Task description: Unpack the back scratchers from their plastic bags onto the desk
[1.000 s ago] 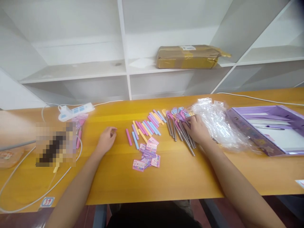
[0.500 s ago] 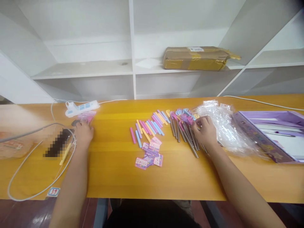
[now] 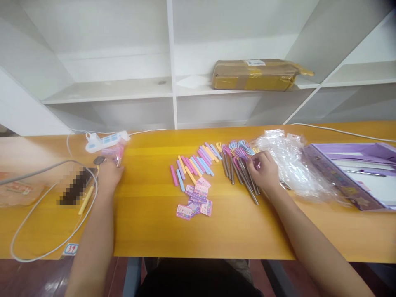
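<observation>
Left hand on the pink packet, far left; blurred, can't tell if fingers pinch it. Right hand at the scratchers' right edge, fingers curled, grip hidden. Scratchers sit center-right, heads far, handles near, likely for easy grabbing. Tubes fanned left, probably for easy picking; cards nearer.

Seeing an open lane over the table between left hand and coloured tubes. Finding another between cards and near edge. Meeting crowding around the right hand: scratchers left, plastic bags right, then the purple box. Noting a cable looping by the left forearm.
</observation>
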`<act>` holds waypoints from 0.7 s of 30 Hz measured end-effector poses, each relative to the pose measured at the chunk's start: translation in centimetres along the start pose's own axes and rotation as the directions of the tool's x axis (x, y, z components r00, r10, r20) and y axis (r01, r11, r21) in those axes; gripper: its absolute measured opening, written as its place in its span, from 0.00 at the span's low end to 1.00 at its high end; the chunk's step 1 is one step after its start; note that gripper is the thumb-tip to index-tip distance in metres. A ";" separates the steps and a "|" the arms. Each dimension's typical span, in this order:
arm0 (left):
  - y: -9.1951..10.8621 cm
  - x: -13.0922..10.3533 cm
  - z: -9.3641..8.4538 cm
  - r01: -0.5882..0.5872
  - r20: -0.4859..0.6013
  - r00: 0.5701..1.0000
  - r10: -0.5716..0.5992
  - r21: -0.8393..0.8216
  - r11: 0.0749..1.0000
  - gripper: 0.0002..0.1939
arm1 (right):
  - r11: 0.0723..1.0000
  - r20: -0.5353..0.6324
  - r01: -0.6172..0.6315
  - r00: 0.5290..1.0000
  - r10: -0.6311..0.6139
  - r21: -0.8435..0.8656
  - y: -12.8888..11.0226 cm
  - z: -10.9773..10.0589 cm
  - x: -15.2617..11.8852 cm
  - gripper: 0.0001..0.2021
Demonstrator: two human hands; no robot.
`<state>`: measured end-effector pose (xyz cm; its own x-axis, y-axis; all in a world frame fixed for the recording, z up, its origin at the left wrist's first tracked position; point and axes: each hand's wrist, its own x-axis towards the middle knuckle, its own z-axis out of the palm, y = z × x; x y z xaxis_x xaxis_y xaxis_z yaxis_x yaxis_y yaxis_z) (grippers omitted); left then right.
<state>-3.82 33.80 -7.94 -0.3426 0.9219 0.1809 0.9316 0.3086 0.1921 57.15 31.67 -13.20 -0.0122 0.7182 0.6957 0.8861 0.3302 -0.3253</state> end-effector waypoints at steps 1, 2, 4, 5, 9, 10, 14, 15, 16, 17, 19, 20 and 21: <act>0.3 -0.1 -0.1 -0.012 -0.021 1.000 0.012 -0.001 1.000 0.29 | 1.000 -0.004 -0.007 1.000 0.007 0.009 0.0 -0.1 0.0 0.06; 0.8 -0.3 -0.3 -0.031 -0.055 0.998 0.031 0.000 1.000 0.26 | 1.000 -0.012 -0.014 1.000 0.015 0.019 -0.1 -0.2 0.0 0.06; 2.1 -1.1 -0.6 -0.113 -0.085 0.990 0.111 -0.026 0.993 0.21 | 0.999 -0.042 -0.025 0.999 0.027 0.037 -0.2 -0.6 0.2 0.06; 2.9 -1.7 -0.8 -0.152 -0.083 0.986 0.148 -0.049 0.987 0.18 | 0.999 -0.059 -0.027 0.998 0.029 0.044 -0.4 -0.8 0.3 0.06; 7.0 -5.2 -1.5 -0.254 0.096 0.955 0.280 -0.221 0.942 0.16 | 0.997 -0.077 0.000 0.997 0.006 0.078 -2.7 -1.4 1.1 0.08; 8.0 -6.1 -1.6 -0.291 0.138 0.931 0.338 -0.279 0.915 0.17 | 0.994 -0.050 0.020 0.999 -0.015 0.107 -3.7 -1.6 1.4 0.07; 10.8 -8.9 -1.4 -0.387 0.174 0.853 0.491 -0.421 0.821 0.14 | 0.951 0.230 0.055 0.964 -0.129 0.304 -9.5 -2.2 2.0 0.06; 11.2 -9.4 -1.4 -0.382 0.202 0.828 0.523 -0.478 0.791 0.14 | 0.935 0.308 0.023 0.941 -0.140 0.353 -11.1 -2.3 1.9 0.05; 11.5 -9.9 -1.3 -0.356 0.253 0.789 0.560 -0.555 0.752 0.14 | 0.919 0.374 -0.027 0.918 -0.133 0.393 -12.6 -2.2 1.7 0.04; 11.8 -10.5 -1.3 -0.303 0.315 0.733 0.603 -0.642 0.704 0.14 | 0.898 0.431 -0.091 0.895 -0.115 0.430 -14.1 -2.0 1.4 0.03; 12.3 -11.7 -1.1 -0.153 0.424 0.571 0.703 -0.786 0.599 0.16 | 0.832 0.525 -0.238 0.848 -0.074 0.501 -16.5 -1.1 0.5 0.10; 12.5 -12.3 -1.0 -0.075 0.458 0.485 0.745 -0.827 0.557 0.17 | 0.785 0.559 -0.308 0.827 -0.057 0.537 -17.5 -0.5 0.0 0.16; 12.8 -13.0 -0.9 -0.002 0.479 0.410 0.776 -0.851 0.526 0.20 | 0.730 0.581 -0.374 0.813 -0.039 0.572 -18.2 0.1 -0.6 0.20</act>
<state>12.44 25.56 -6.99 0.6406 0.7299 -0.2386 0.3873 -0.0388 0.9211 40.95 25.35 -7.76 -0.3135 0.9271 0.2055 0.3868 0.3223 -0.8640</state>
